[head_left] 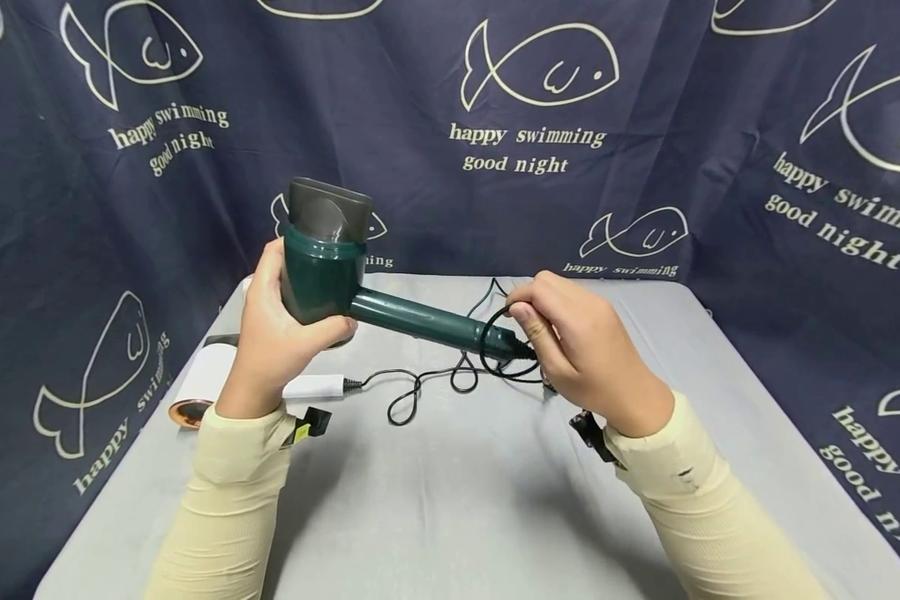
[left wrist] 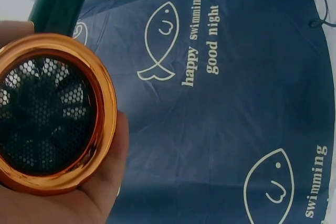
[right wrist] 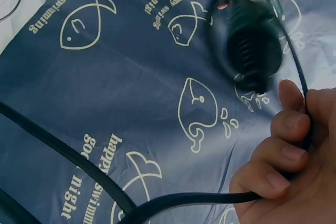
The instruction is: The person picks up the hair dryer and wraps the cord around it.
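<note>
From where I stand, the left hand (head_left: 273, 354) grasps the green hair dryer (head_left: 318, 282) by its barrel, thumb under the near end, and holds it up over the left half of the tabletop (head_left: 450, 517). The flat grey nozzle (head_left: 328, 212) points upward; the handle (head_left: 420, 323) slopes down toward the right hand (head_left: 596, 358). That hand grips a dark cord (right wrist: 197, 199), its fingers curled round it, just beside the handle's tail. A loop of cord hangs there — whether it passes fully round the handle I cannot tell. The intake end, copper-ringed (left wrist: 108, 103) over a mesh, faces the left wrist.

Near the tabletop's left edge, partly behind the left hand, lies a white hair dryer (head_left: 208, 372), its thin black cord (head_left: 415, 392) trailing rightward in loose bends. A navy curtain (head_left: 412, 92) with fish drawings hangs beyond the far edge.
</note>
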Available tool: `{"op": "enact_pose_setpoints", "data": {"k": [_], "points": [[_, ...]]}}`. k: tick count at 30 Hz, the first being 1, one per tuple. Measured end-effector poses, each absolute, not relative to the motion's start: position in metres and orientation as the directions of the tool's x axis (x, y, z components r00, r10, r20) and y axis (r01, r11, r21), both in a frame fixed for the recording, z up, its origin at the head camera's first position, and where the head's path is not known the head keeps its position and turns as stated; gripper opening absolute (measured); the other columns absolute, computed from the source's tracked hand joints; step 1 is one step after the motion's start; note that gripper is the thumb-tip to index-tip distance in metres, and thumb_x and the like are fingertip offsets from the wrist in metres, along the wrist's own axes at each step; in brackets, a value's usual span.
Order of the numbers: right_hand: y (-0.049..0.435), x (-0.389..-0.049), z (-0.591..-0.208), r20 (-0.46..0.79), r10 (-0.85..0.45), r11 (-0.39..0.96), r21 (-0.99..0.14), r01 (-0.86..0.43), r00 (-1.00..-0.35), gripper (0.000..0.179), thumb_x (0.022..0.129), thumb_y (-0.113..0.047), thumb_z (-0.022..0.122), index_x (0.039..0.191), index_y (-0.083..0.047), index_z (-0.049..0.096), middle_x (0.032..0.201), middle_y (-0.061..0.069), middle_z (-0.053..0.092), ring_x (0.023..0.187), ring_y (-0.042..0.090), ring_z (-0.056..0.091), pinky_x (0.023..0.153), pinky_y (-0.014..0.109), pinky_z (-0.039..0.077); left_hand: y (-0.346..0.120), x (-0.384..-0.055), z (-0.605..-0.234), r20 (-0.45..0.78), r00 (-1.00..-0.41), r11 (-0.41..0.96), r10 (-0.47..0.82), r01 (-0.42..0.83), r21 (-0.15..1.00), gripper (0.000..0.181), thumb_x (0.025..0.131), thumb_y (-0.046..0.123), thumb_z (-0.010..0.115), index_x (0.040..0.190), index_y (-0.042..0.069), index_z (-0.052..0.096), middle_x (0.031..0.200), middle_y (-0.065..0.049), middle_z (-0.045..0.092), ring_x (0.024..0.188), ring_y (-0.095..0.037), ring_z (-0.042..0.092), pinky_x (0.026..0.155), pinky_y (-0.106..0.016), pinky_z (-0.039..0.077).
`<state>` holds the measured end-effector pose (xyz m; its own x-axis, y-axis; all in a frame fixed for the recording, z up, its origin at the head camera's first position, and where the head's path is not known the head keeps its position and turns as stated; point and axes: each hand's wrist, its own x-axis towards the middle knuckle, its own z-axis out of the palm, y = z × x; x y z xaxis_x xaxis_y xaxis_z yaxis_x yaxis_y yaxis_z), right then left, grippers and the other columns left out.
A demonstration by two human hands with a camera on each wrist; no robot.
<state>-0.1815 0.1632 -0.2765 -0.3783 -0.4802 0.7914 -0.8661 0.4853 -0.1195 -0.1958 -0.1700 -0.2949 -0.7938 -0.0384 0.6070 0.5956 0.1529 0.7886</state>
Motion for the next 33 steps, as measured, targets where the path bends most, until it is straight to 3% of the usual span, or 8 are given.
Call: {"op": "enact_pose_setpoints", "data": {"k": [12,20,28,33], "points": [[0.17,-0.194,-0.277,0.801,-0.391,0.497,-0.232,-0.836,-0.454,0.017,0.105,-0.013,0.056,0.099,-0.005,0.069,0.078,-0.002,0.052,0.071,0.008,0.044,0.067,0.02,0.036,-0.172,-0.193,-0.294,0.553,-0.832,0.081,0.054,0.555,0.828,0.096,0.06,-0.019,0.077,0.144,0.02,0.054,0.124,-0.011,0.062,0.105,-0.029,0.06,0.081,-0.032,0.054],[0.165,-0.2,-0.283,0.796,-0.343,0.506,-0.291,-0.812,-0.499,0.015,0.104,-0.013,0.058,0.098,-0.008,0.07,0.078,-0.002,0.057,0.072,0.008,0.047,0.068,0.023,0.039,-0.175,-0.191,-0.291,0.562,-0.823,-0.074,0.083,0.557,0.827,0.092,0.061,-0.023,0.073,0.143,0.012,0.053,0.126,-0.014,0.064,0.106,-0.029,0.063,0.085,-0.032,0.056],[0.159,-0.207,-0.297,0.76,-0.334,0.493,-0.364,-0.79,-0.558,0.014,0.105,-0.014,0.059,0.099,-0.008,0.069,0.073,-0.002,0.054,0.066,0.009,0.048,0.062,0.022,0.04,-0.173,-0.188,-0.289,0.569,-0.822,-0.163,0.028,0.558,0.814,0.085,0.063,-0.022,0.07,0.14,0.008,0.053,0.123,-0.016,0.066,0.103,-0.029,0.065,0.083,-0.034,0.058],[0.153,-0.205,-0.307,0.712,-0.363,0.527,-0.375,-0.763,-0.601,0.014,0.106,-0.019,0.057,0.1,-0.011,0.067,0.076,-0.003,0.061,0.067,0.01,0.055,0.061,0.026,0.047,-0.171,-0.187,-0.288,0.564,-0.825,-0.153,-0.035,0.562,0.813,0.083,0.064,-0.022,0.069,0.139,0.009,0.054,0.123,-0.015,0.065,0.104,-0.03,0.064,0.081,-0.034,0.058]]}}
